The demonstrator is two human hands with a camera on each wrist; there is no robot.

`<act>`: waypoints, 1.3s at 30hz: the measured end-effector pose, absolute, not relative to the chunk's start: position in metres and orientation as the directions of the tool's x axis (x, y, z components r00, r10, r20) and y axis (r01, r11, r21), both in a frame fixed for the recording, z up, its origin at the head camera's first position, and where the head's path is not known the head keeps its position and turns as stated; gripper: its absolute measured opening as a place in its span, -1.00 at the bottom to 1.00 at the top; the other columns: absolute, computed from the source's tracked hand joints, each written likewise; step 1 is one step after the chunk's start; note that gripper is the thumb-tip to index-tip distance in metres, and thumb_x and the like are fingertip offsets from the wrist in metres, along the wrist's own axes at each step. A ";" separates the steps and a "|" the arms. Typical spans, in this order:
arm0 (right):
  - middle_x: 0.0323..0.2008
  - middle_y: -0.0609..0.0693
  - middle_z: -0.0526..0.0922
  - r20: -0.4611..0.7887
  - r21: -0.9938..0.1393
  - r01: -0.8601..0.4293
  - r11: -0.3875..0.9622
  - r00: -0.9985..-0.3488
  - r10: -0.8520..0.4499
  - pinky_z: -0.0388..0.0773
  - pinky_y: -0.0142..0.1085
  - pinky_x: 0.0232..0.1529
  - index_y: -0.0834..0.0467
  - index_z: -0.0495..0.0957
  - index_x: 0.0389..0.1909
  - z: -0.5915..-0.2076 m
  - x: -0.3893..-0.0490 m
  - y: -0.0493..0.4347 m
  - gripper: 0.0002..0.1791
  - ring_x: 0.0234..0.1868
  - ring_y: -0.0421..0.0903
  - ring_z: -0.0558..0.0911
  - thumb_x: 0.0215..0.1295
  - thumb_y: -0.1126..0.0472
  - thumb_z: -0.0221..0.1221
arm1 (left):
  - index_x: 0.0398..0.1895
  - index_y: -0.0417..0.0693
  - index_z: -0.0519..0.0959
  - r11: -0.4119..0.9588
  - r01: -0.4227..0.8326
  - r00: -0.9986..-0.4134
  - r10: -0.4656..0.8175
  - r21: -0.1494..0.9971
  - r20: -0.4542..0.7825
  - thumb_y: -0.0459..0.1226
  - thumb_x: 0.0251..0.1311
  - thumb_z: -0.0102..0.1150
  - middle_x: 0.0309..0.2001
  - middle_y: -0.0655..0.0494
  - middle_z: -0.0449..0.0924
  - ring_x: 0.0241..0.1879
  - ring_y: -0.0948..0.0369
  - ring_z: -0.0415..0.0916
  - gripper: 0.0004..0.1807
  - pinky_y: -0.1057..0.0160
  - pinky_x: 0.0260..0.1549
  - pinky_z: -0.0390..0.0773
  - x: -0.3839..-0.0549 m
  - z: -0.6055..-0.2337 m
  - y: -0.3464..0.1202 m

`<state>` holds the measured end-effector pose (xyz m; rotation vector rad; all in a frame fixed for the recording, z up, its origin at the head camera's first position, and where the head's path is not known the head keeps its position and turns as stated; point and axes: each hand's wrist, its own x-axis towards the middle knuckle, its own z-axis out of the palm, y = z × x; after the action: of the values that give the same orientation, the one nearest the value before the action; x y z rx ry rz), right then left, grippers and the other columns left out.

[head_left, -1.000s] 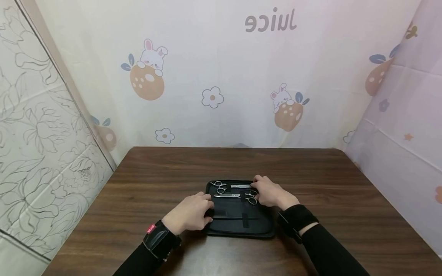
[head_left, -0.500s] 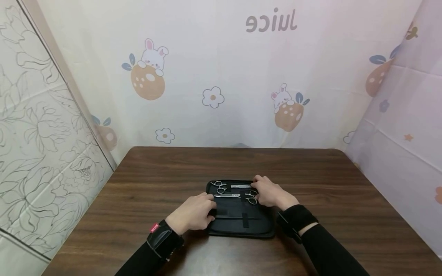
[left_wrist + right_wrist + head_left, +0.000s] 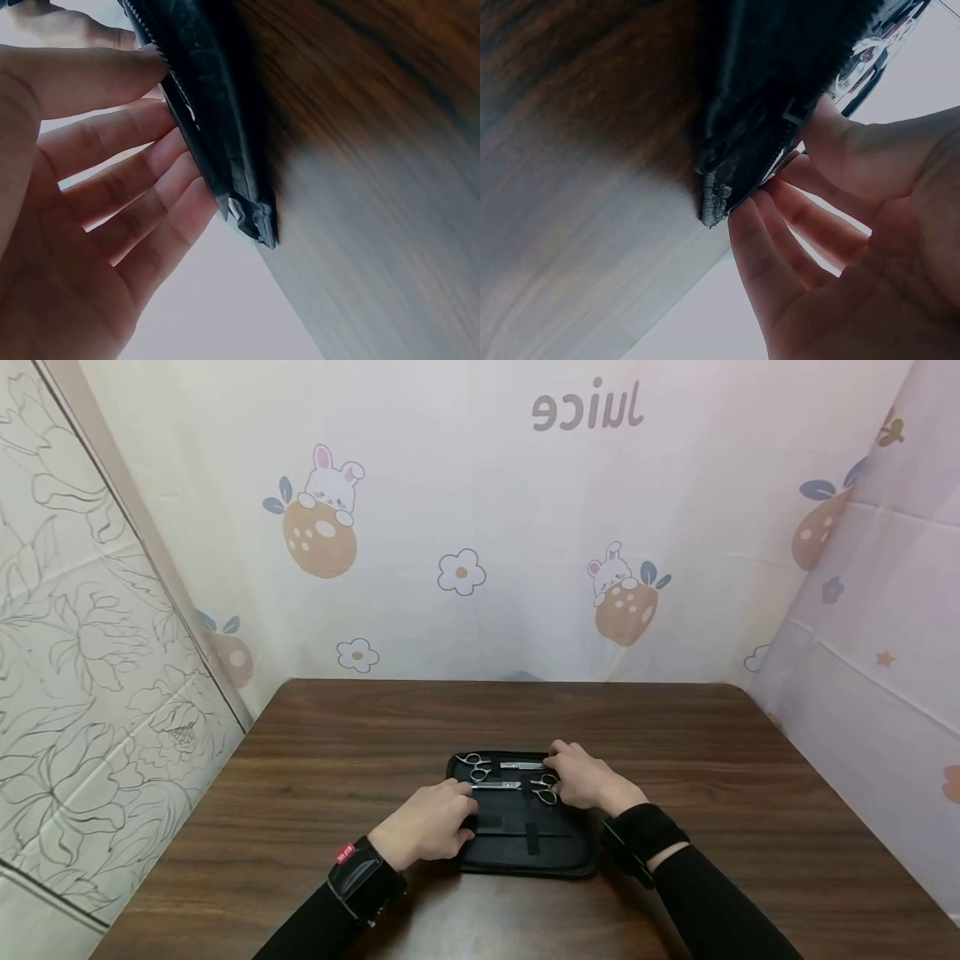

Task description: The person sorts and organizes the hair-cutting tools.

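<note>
Case [image 3: 495, 857], black, lies open and flat on the brown surface [image 3: 375, 727], a little right of centre in the head view, between the two hands. We note two pairs of silver scissors in its far half. The far scissors [image 3: 519, 766] have their rings to the left and blades to the right; the near scissors [image 3: 501, 786] lie the other way round, rings to the right. Closer to us, a strap [image 3: 533, 839] stands upright across a long pocket seam.

Left hand [image 3: 427, 822]: at the case's left edge, wide, fingers spread and nearly straight. In the left wrist view we see the thumb tip at the zip [image 3: 152, 34] and the other fingertips touching the edge.

Right hand [image 3: 591, 779]: at the far right corner, by the near scissors' rings. In the right wrist view the fingers are spread and mostly straight too, thumb tip and fingertips touching the edge. We cannot tell how firmly either one presses.

Black bands circle both wrists; the left band [image 3: 365, 878] carries a red tag [image 3: 346, 852]. Behind the surface we record a pale backdrop [image 3: 487, 485] printed with rabbits, fruit, flowers and reversed lettering, "Juice".
</note>
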<state>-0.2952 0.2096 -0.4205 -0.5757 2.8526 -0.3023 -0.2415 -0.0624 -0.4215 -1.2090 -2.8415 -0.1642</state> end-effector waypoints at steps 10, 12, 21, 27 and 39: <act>0.24 0.15 0.41 -0.163 -0.236 -0.365 0.901 -0.899 -0.406 0.50 0.12 -0.06 0.32 0.54 0.26 -0.420 -0.294 0.210 -0.55 0.23 0.17 0.40 0.36 0.37 0.23 | -0.28 0.01 0.72 0.686 0.724 -0.689 0.720 0.067 0.075 -0.17 0.19 0.41 -0.35 0.26 0.44 -0.30 0.24 0.40 -0.88 0.24 -0.31 0.53 -0.242 -0.422 -0.057; 0.24 0.15 0.41 -0.162 -0.233 -0.365 0.901 -0.899 -0.406 0.51 0.12 -0.06 0.32 0.54 0.26 -0.420 -0.294 0.210 -0.55 0.23 0.17 0.40 0.36 0.37 0.23 | -0.28 0.01 0.73 0.690 0.720 -0.694 0.716 0.072 0.075 -0.17 0.20 0.40 -0.35 0.25 0.45 -0.31 0.24 0.39 -0.88 0.24 -0.30 0.52 -0.242 -0.423 -0.057; 0.26 0.16 0.40 -0.163 -0.245 -0.361 0.900 -0.899 -0.406 0.50 0.10 -0.05 0.32 0.52 0.28 -0.420 -0.295 0.210 -0.55 0.25 0.18 0.39 0.39 0.36 0.22 | -0.27 0.01 0.71 0.701 0.711 -0.703 0.703 0.059 0.110 -0.12 0.14 0.41 -0.31 0.23 0.49 -0.28 0.21 0.44 -0.82 0.21 -0.23 0.55 -0.241 -0.425 -0.066; 0.27 0.17 0.39 -0.172 -0.248 -0.360 0.899 -0.897 -0.407 0.49 0.11 -0.03 0.32 0.51 0.29 -0.421 -0.295 0.211 -0.54 0.26 0.18 0.38 0.40 0.34 0.21 | -0.31 0.00 0.69 0.709 0.701 -0.713 0.694 0.077 0.102 -0.16 0.09 0.42 -0.34 0.24 0.47 -0.30 0.21 0.43 -0.84 0.19 -0.26 0.53 -0.242 -0.425 -0.075; 0.25 0.16 0.40 -0.171 -0.241 -0.369 0.897 -0.894 -0.414 0.49 0.14 -0.04 0.32 0.52 0.28 -0.419 -0.293 0.211 -0.55 0.25 0.18 0.39 0.39 0.36 0.21 | -0.34 0.01 0.66 0.699 0.712 -0.702 0.705 0.069 0.102 -0.20 0.12 0.43 -0.33 0.22 0.46 -0.29 0.20 0.42 -0.87 0.21 -0.30 0.54 -0.240 -0.424 -0.075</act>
<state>-0.2929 0.2113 -0.4191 -0.5950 2.8449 -0.2991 -0.2400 -0.0752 -0.4236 -1.1822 -2.8327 -0.1591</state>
